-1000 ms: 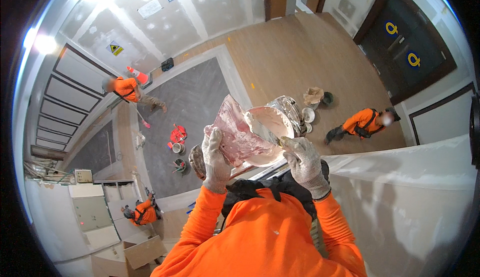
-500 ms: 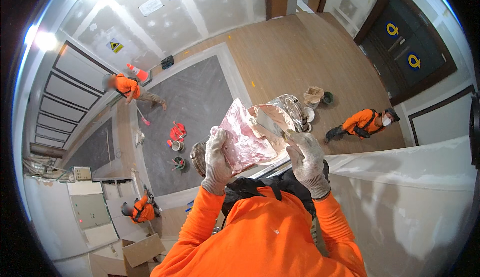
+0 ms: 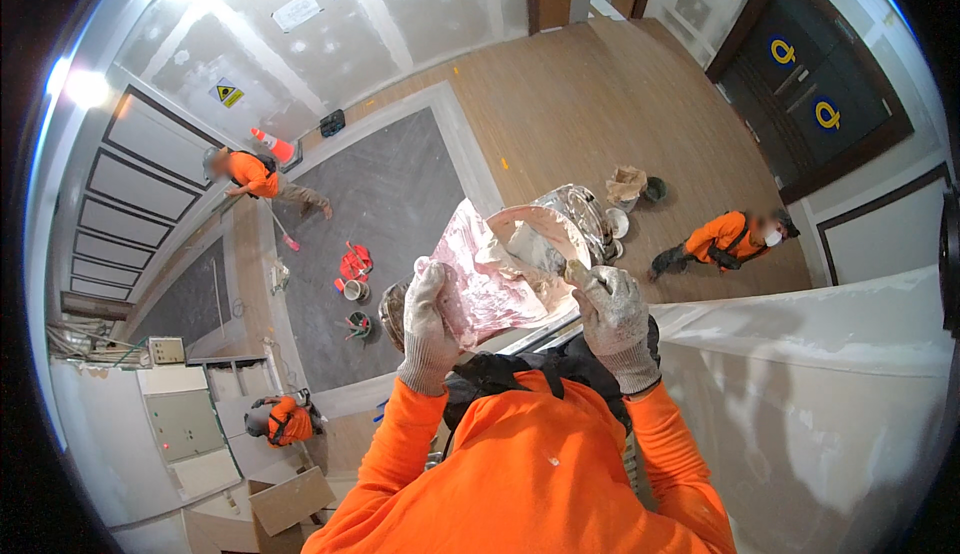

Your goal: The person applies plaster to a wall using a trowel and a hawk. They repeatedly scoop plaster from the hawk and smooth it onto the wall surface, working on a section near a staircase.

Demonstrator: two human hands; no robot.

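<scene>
My left hand [image 3: 428, 326], in a pale knit work glove, grips the near left edge of a flat sheet smeared with pinkish-white compound [image 3: 476, 292]. The sheet tilts over the near left side of a round bucket [image 3: 576, 230], whose inside is coated with the same paste. My right hand [image 3: 613, 319], gloved alike, is closed round the handle of a putty knife [image 3: 537, 250]. Its grey, paste-marked blade points left into the bucket, beside the sheet. The fingers hide most of the handle.
Below me are several small buckets [image 3: 356, 290], a red bundle [image 3: 357, 260] and a traffic cone [image 3: 272, 144]. Three people in orange work at the left [image 3: 255, 174], lower left [image 3: 288, 420] and right [image 3: 722, 241]. A wall [image 3: 800, 374] rises close on my right.
The putty knife's blade has turned and sits lower in the bucket. My right hand has rotated slightly round the handle. The sheet in my left hand has shifted a little.
</scene>
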